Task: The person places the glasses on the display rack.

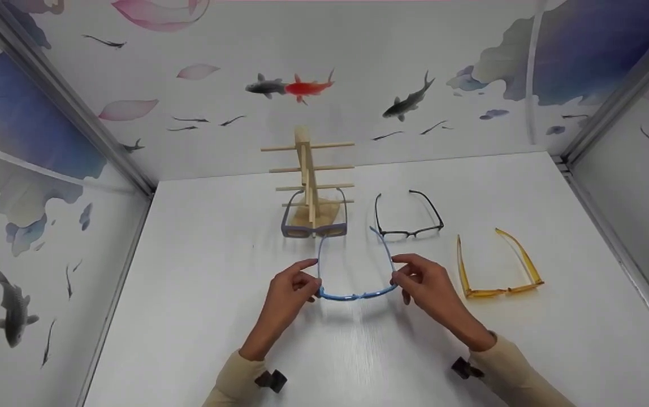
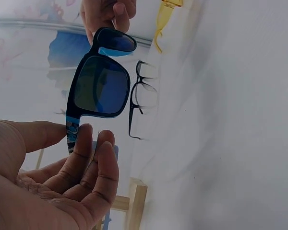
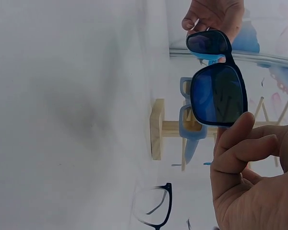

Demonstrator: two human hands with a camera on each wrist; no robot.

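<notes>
Sunglasses [image 1: 336, 297] with a bright blue frame are held up above the white table by both hands, temples unfolded and pointing away from me. My left hand [image 1: 288, 291] pinches the left temple near the hinge; in the left wrist view that temple has a dark pattern between thumb and fingers. My right hand [image 1: 426, 285] grips the other side near its hinge. Dark, bluish lenses [image 3: 218, 93] show in both wrist views. Beyond the hands stands a wooden glasses rack [image 1: 308, 169] with several crossbars. Grey-blue glasses [image 1: 285, 226] sit low on it, their temples around the post.
Black-framed glasses [image 1: 412, 233] lie open on the table [image 1: 189, 271], right of the rack. Further right and closer are yellow glasses [image 1: 488, 293], also with temples spread. White panels [image 1: 358, 34] with painted fish and petals enclose the back and both sides.
</notes>
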